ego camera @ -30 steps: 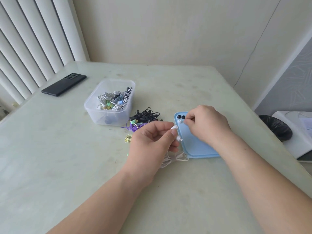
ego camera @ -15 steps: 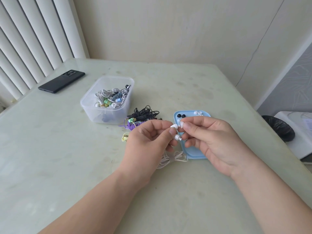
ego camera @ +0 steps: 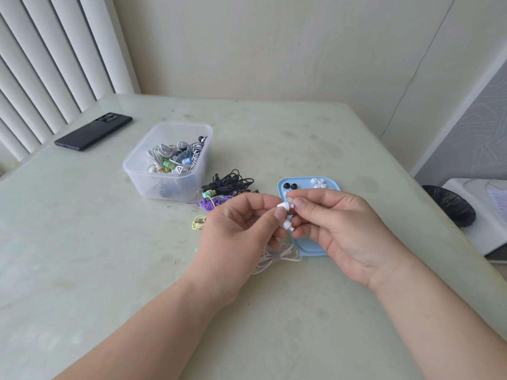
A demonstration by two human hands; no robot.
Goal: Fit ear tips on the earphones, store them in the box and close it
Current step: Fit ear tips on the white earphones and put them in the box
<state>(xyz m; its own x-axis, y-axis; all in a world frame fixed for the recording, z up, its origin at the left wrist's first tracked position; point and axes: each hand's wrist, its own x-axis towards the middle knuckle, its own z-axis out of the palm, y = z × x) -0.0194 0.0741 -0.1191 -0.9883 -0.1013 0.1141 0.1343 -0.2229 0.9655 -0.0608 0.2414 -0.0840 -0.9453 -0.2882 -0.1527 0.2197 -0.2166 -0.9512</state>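
Head view: looks down on a pale green, stained worktop (ego camera: pixel 82 242).
box (ego camera: pixel 142 182): clear, uncovered, left of centre, part-filled with coiled earphones.
left hand (ego camera: pixel 236 231): thumb and forefinger pinch a white bud (ego camera: pixel 285 205); a second bud (ego camera: pixel 288 224) juts out just below, held by the lower fingers.
right hand (ego camera: pixel 343 229): thumb and forefinger pinch a white ear tip (ego camera: pixel 290 200), mostly hidden, at the white bud's nozzle.
phone (ego camera: pixel 93 131): dark, far left.
lid (ego camera: pixel 310 246): blue, flat, right of the box, partly under the right hand.
loose earphones (ego camera: pixel 230 182): black, purple and yellow bundles between box and left hand.
cable (ego camera: pixel 274 256): white, trails from the left hand onto the worktop.
black tips (ego camera: pixel 290 185): two, at the lid's far end.
white tips (ego camera: pixel 318 182): a small cluster beside them.
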